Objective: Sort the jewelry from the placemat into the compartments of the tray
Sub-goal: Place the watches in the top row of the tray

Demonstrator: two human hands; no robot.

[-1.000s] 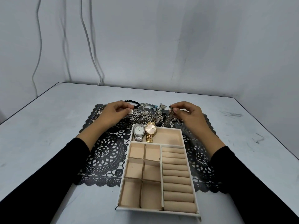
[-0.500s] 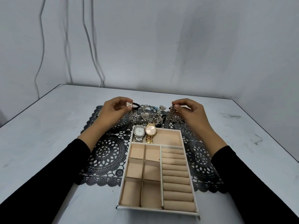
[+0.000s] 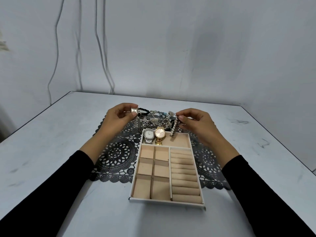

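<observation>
My left hand (image 3: 118, 117) pinches a small silver watch (image 3: 134, 110) by its case, its mesh strap dangling above the black lace placemat (image 3: 116, 156). My right hand (image 3: 196, 124) pinches a two-tone link watch band (image 3: 174, 127) that hangs over the far edge of the beige tray (image 3: 196, 147). A silver watch (image 3: 148, 134) and a gold watch (image 3: 159, 133) lie side by side in the tray's wide far compartment. A pile of jewelry (image 3: 158, 118) lies on the placemat behind the tray, between my hands.
The tray has several small square compartments (image 3: 152, 170) on the left and a column of ring rolls (image 3: 184, 175) on the right, all without jewelry. It sits on a grey table (image 3: 51, 142) near a white wall with hanging cables (image 3: 100, 45).
Both hands have lifted off the jewelry pile, each raising a piece. The left one's strap now hangs free, and the right one's band dangles over the tray's far edge.
</observation>
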